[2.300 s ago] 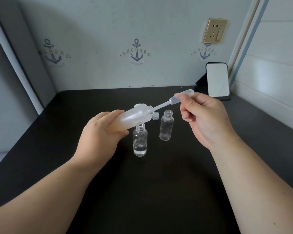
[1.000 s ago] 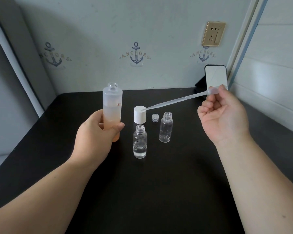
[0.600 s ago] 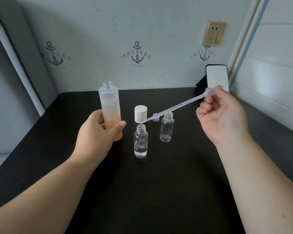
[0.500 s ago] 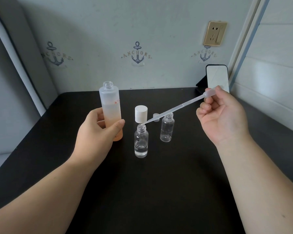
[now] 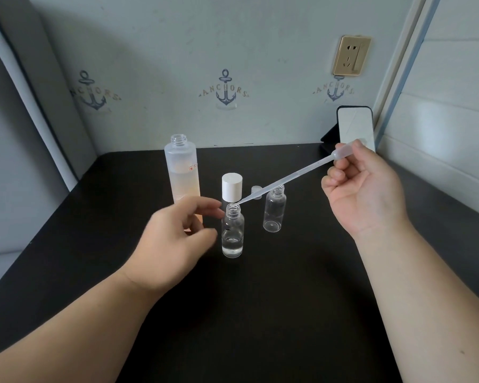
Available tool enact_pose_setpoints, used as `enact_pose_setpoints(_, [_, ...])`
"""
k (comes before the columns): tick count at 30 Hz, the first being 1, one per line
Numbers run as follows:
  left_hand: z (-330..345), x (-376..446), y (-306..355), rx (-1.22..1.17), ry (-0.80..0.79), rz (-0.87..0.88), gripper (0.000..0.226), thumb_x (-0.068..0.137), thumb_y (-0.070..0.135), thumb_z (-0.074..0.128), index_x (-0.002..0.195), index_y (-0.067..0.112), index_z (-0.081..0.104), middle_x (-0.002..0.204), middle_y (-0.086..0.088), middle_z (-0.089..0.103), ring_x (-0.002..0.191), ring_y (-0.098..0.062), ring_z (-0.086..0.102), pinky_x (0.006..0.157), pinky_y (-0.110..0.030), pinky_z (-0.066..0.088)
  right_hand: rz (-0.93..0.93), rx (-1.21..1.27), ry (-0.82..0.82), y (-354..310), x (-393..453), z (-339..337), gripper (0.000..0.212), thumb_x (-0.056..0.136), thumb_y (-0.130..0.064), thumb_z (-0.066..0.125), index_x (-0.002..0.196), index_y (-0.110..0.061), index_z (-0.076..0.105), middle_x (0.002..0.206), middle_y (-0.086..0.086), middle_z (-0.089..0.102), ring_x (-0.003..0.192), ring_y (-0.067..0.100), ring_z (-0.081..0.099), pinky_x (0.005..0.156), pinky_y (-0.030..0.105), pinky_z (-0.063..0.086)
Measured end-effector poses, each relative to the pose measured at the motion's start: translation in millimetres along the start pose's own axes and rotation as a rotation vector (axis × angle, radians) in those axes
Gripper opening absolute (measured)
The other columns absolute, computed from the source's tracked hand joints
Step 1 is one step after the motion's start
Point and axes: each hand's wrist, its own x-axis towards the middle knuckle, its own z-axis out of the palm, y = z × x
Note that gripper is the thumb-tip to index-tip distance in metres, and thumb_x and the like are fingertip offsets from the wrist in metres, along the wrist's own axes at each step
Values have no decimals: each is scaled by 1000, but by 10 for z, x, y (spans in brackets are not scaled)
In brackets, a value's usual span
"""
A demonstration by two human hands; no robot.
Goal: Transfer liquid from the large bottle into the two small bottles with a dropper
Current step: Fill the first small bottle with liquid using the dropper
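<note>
Right hand (image 5: 364,189): fingers curled, thumb and fingers pinched the dropper (image 5: 285,181) bulb at about 2 o'clock.
Dropper: slanted down toward 8 o'clock, tip at the mouth of the near vial (image 5: 232,233).
Left hand (image 5: 174,239): loosely spread, fingertips just beside the near vial's neck; contact unclear, held nothing.
Near vial: upright, some clear liquid inside.
Far vial (image 5: 274,211): upright at 2 o'clock of it, looked empty.
Bottle (image 5: 181,172): upright, uncapped, behind the left hand.
Cap (image 5: 232,187): white, behind the near vial.

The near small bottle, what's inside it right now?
The near small bottle holds shallow clear liquid at its bottom; the dropper tip sits at its mouth. Nothing covers the inside.
</note>
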Motion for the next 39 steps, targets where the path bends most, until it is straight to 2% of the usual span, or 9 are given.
enact_pose_setpoints(2, [26, 31, -27, 72, -128, -23, 39, 84, 16, 73, 117, 34, 67, 87, 26, 69, 69, -11, 62, 62, -18, 49, -4, -1, -10, 2, 5, -9, 17, 94, -22, 64, 84, -9, 69, 70, -1, 60, 57, 11, 44, 58, 21, 37])
enact_pose_setpoints(4, [73, 55, -33, 179, -167, -8, 39, 84, 29, 79, 118, 38, 63, 82, 34, 64, 67, -5, 61, 61, -14, 46, -7, -2, -21, 4, 11, -11, 18, 94, -23, 64, 83, -9, 70, 71, -2, 60, 58, 11, 44, 59, 21, 37])
enact_pose_setpoints(8, [120, 84, -35, 300, -153, 5, 31, 75, 50, 82, 99, 46, 62, 84, 36, 62, 74, 1, 61, 62, -9, 44, -5, 1, -28, 2, 17, -15, 18, 95, -23, 64, 86, -9, 69, 71, -1, 60, 58, 11, 44, 59, 22, 37])
enact_pose_setpoints(11, [115, 101, -65, 304, -147, 36, 23, 76, 50, 82, 89, 48, 63, 81, 29, 64, 73, 2, 60, 61, -9, 44, -10, 3, -36, -1, 22, -17, 18, 94, -24, 65, 87, -9, 69, 70, -2, 59, 57, 12, 43, 58, 22, 38])
enact_pose_setpoints(15, [110, 98, -87, 284, -152, 77, 23, 76, 50, 79, 92, 54, 63, 81, 26, 63, 72, 0, 60, 62, -10, 44, -10, 0, -47, -4, 26, -23, 20, 92, -27, 67, 82, -11, 74, 71, -2, 59, 57, 12, 43, 57, 22, 40])
enact_pose_setpoints(19, [112, 110, -120, 272, -152, 97, 28, 74, 56, 72, 97, 65, 60, 81, 22, 64, 72, -2, 60, 64, -10, 45, -12, -12, -38, -12, 35, -35, 20, 90, -29, 70, 91, -9, 70, 73, -3, 61, 57, 12, 45, 57, 23, 39])
enact_pose_setpoints(23, [111, 126, -150, 258, -146, 100, 30, 72, 59, 70, 101, 61, 62, 80, 18, 65, 72, -4, 61, 62, -10, 45, -15, -6, -36, -8, 39, -41, 19, 92, -28, 69, 89, -9, 71, 71, -3, 59, 57, 11, 44, 57, 22, 39])
enact_pose_setpoints(30, [110, 135, -132, 255, -163, 84, 30, 78, 46, 78, 100, 58, 64, 76, 16, 64, 67, -3, 58, 61, -12, 46, -31, -17, -30, -10, 37, -17, 28, 95, -24, 65, 70, -13, 69, 66, -3, 53, 54, 11, 41, 55, 21, 37])
enact_pose_setpoints(39, [101, 131, -110, 248, -169, 57, 32, 79, 43, 80, 102, 59, 63, 75, 13, 64, 66, -4, 58, 59, -13, 45, -22, -6, -34, -17, 20, -3, 31, 97, -23, 63, 67, -14, 69, 64, -4, 52, 55, 11, 39, 55, 21, 37])
